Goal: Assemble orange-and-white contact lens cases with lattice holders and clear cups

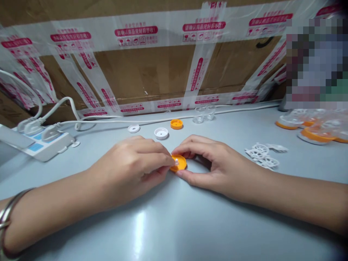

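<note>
An orange plastic disc (179,162) lies on the grey table between my two hands. My right hand (209,163) holds the disc at its rim between thumb and fingers. My left hand (133,165) pinches a tiny white part (176,160) and presses it onto the disc's middle. Both hands rest on the table top, fingers curled. A metal bangle (7,217) sits on my left wrist.
Behind the hands lie a white cap (161,133), a white ring (133,128), another orange disc (176,124) and clear cups (203,114). White wheel-shaped parts (262,155) and finished orange-based pieces (312,127) sit right. A power strip (43,143) with cables lies left; a taped cardboard box (152,69) stands behind.
</note>
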